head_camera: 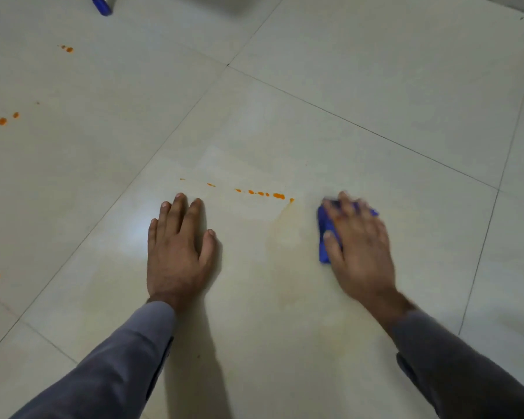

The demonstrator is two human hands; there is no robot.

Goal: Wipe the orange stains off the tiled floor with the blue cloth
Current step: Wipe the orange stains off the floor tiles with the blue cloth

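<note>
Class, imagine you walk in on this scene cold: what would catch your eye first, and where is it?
First, the line of orange stains across the pale tiled floor, just beyond the fingertips. Next, the blue cloth pressed flat under the blurred right hand, while the left hand lies spread on the floor. More orange spots sit far left.

— What sort of place was it?
— An indoor room, maybe a home; nothing showed which. The tiled floor [375, 86] was large glossy cream squares with thin dark grout lines.
— Anything else?
— Orange stains [263, 194], and a blue object [101, 5] at the far edge.
</note>
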